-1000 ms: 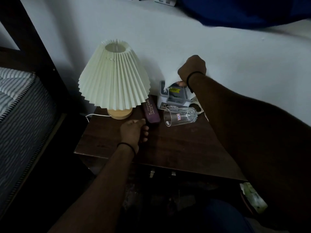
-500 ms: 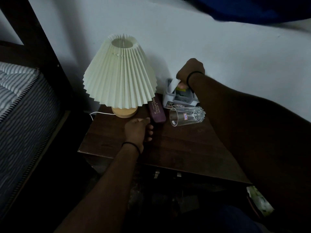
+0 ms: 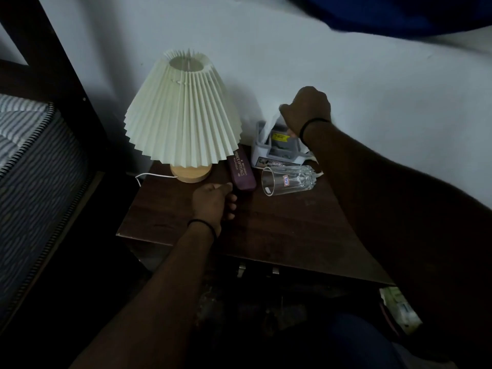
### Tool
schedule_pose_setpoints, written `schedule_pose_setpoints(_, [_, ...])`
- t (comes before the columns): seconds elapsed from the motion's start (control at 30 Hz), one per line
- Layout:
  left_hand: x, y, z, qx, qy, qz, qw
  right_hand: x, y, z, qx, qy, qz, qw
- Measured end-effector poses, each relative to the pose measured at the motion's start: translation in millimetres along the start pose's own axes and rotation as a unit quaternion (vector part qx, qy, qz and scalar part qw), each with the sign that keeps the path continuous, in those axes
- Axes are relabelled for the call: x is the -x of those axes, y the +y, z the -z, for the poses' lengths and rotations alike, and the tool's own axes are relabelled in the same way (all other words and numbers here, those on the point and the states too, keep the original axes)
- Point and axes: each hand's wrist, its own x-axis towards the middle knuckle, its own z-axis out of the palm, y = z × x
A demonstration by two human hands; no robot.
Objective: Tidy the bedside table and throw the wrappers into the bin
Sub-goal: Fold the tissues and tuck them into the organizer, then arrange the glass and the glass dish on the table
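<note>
My right hand point(image 3: 306, 110) is at the back of the dark wooden bedside table point(image 3: 279, 230), pinching a white paper point(image 3: 269, 123) at the top of an open grey box point(image 3: 277, 153). A clear glass point(image 3: 288, 181) lies on its side in front of the box. A maroon glasses case point(image 3: 241, 171) lies between the glass and the lamp point(image 3: 183, 113). My left hand point(image 3: 213, 201) rests on the table with loosely curled fingers, its fingertips touching the case's near end.
The pleated cream lamp stands on a wooden base with a white cord point(image 3: 151, 177) trailing left. A striped mattress point(image 3: 29, 161) and dark bed frame are on the left. A white wall runs behind. Something pale lies on the floor point(image 3: 399, 310) at lower right.
The white paper in my right hand has been lowered into the box and looks smaller. The left hand has stayed near the glasses case.
</note>
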Motion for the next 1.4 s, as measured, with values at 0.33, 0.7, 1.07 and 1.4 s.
schedule_pose_setpoints(0.33, [15.7,-2.3,0.8,-0.02,-0.005,-0.011,1.0,110.0,42.0,-31.0,-0.047,-0.04,0.032,0.998])
schedule_pose_setpoints(0.7, [13.7,-6.5,-0.3,-0.058,-0.004,-0.016,0.998,114.6,46.8,-71.1,0.083,-0.109,-0.01,0.991])
schedule_pose_setpoints(1.07, [31.2,-15.4,-14.6,-0.166,-0.075,-0.099,0.978,132.3,61.8,-39.6,0.069,-0.088,0.032,0.993])
schedule_pose_setpoints(1.4, [56.8,-30.9,-42.7,-0.343,-0.107,-0.219,0.907,140.0,96.5,-1.6,-0.067,-0.192,-0.129,0.971])
